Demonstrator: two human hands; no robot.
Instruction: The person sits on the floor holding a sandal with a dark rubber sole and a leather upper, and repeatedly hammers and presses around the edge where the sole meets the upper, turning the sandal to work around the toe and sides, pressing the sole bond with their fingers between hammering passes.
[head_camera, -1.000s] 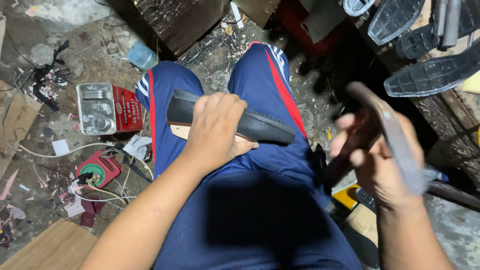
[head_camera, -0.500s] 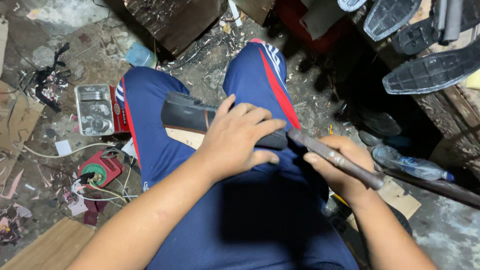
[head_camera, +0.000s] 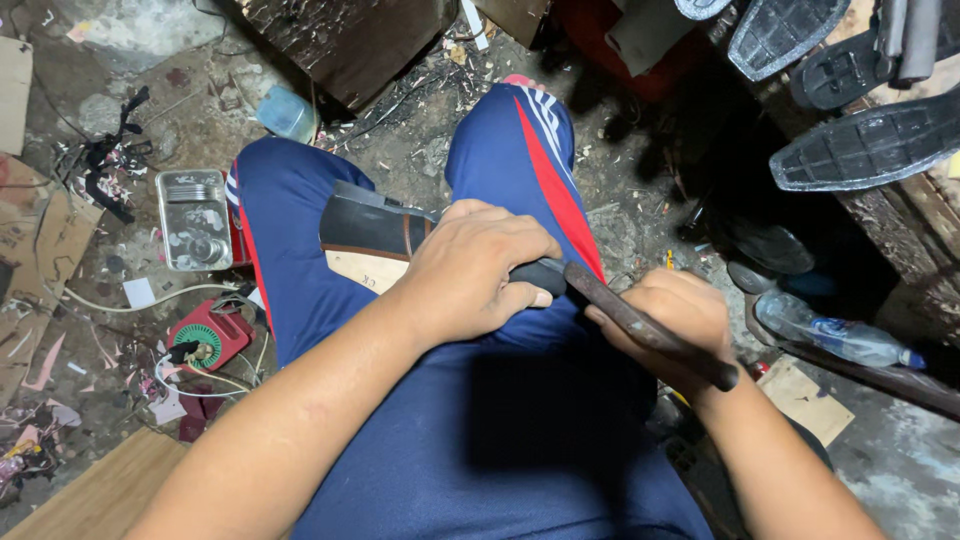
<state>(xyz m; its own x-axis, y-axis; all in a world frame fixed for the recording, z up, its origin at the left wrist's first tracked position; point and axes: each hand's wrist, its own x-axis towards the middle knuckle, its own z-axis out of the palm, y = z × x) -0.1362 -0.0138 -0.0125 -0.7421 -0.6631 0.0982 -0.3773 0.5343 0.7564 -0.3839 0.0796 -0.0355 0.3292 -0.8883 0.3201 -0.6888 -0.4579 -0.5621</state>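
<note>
**Shoe sole pinned on the lap**

Shoe sole (head_camera: 375, 225), black, lies across blue-trousered thighs, left hand (head_camera: 470, 265) clamped over it. Right hand (head_camera: 665, 320) grips a dark metal rod (head_camera: 645, 325), its tip touching the sole. Plastic bottle (head_camera: 835, 338) nearby on the floor.

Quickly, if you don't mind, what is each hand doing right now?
Left hand: closed over the black shoe sole on the lap.
Right hand: closed on a dark rod-like tool.

trousers (head_camera: 500, 430) navy, red-and-white side stripes. shoe (head_camera: 375, 225) black, brown band. tool (head_camera: 650, 325) dark brown. tin (head_camera: 192, 220) silver. soles (head_camera: 870, 145) black, ribbed. bottle (head_camera: 835, 340) clear, blue cap.
</note>
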